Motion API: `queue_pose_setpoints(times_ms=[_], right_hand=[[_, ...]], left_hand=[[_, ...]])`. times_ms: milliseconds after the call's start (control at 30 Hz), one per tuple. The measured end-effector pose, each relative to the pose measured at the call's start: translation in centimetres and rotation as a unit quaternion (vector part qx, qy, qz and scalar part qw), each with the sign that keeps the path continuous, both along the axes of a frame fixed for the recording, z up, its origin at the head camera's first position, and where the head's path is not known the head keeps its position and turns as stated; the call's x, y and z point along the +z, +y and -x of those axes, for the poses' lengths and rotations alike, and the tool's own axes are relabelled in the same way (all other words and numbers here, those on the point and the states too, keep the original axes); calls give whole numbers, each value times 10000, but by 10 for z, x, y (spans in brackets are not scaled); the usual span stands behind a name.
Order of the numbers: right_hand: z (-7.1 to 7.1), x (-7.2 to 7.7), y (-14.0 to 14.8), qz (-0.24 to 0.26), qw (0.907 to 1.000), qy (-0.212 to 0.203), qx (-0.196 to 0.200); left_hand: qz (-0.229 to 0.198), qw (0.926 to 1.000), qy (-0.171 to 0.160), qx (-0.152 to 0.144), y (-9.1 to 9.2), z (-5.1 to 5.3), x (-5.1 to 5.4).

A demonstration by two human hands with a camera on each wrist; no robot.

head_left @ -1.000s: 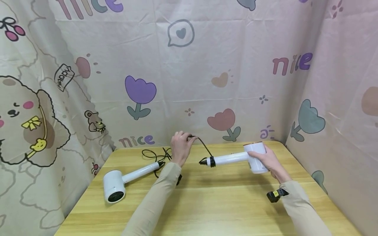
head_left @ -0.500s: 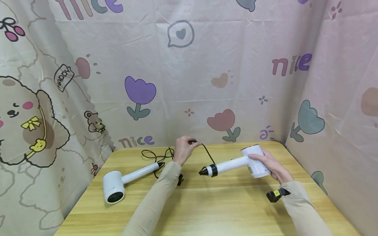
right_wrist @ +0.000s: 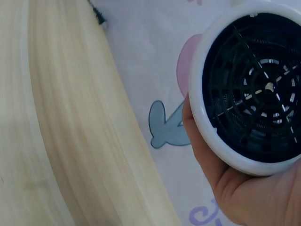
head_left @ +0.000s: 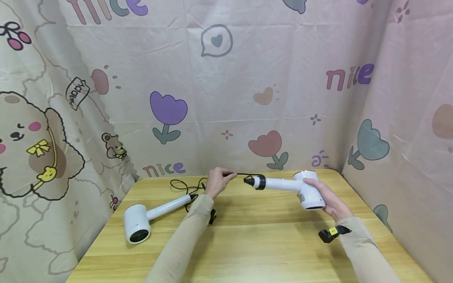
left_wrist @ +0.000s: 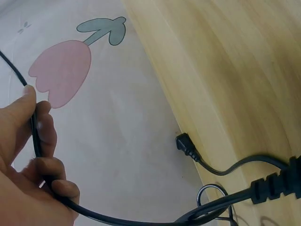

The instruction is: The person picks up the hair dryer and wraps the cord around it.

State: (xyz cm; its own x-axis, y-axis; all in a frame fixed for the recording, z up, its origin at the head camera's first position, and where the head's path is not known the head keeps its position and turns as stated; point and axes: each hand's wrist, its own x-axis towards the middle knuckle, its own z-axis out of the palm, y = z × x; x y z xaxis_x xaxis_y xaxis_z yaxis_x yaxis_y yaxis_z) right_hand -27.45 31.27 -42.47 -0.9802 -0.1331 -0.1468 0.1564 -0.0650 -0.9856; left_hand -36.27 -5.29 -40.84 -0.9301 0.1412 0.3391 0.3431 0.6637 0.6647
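Note:
My right hand (head_left: pixel 330 200) grips the round head of a white hair dryer (head_left: pixel 283 184), held above the table with its handle pointing left. In the right wrist view the dark grille (right_wrist: pixel 235 108) of its head faces the camera. Several turns of black cord (head_left: pixel 262 182) are wound round the handle's end. To the left of that end, my left hand (head_left: pixel 216 181) pinches the cord, which runs nearly level from the fingers to the windings. In the left wrist view the cord (left_wrist: pixel 36 136) passes between thumb and fingers.
A second white hair dryer (head_left: pixel 136 222) lies on the left of the wooden table (head_left: pixel 269 251), its loose black cord (head_left: pixel 178 184) looped behind it. A black plug (left_wrist: pixel 185 142) shows near the table's back edge. A patterned curtain (head_left: pixel 226 98) hangs behind and on both sides.
The dryer in my right hand has rolled and its handle end has risen to about level. My left hand has dipped slightly, and the cord to the windings now runs flat instead of sloping.

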Motion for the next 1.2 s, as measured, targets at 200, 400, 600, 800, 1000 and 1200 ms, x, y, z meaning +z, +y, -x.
queue_pose_setpoints(times_ms=[200,400,600,800,1000,1200], right_hand=[[4,6,-4,1490,9876,-469,145],[5,11,-9,2230,9720,-718,-183],[7,13,-15,2645,9574,-831,-803],[7,17,-30,1926,9547,-483,-2218],[10,16,-41,426,9437,-72,-3281],[12,9,-41,-771,9349,180,-3459]], left_hand=[[179,9993,0,-318,6,-1,-8],[712,9943,288,-745,15,-8,-17],[1070,9870,540,-1075,22,-19,-22],[1554,9679,1487,-1303,27,-25,-21],[1715,9484,2281,-1382,29,-29,-15],[1699,9368,2730,-1381,26,-32,-12]])
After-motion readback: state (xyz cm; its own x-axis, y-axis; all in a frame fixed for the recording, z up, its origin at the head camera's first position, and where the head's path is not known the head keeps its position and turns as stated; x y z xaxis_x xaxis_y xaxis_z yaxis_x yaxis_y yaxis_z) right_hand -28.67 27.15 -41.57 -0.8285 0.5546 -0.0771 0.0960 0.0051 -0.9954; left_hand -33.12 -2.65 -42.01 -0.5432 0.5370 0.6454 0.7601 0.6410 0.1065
